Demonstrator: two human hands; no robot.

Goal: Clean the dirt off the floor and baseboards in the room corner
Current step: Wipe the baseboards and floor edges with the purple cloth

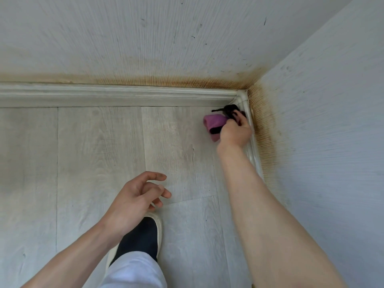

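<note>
My right hand grips a pink cloth with black trim, pressed low in the room corner where the floor meets the right baseboard. A black part of the cloth pokes out above my fingers toward the corner. The back baseboard runs along the far wall. Brown staining lines the wall just above both baseboards. My left hand hovers above the floor, fingers loosely curled, holding nothing.
My foot in a dark sock and pale slipper stands on the light wood-look floor below my left hand, with a white trouser leg. Textured pale walls close the corner at the back and right.
</note>
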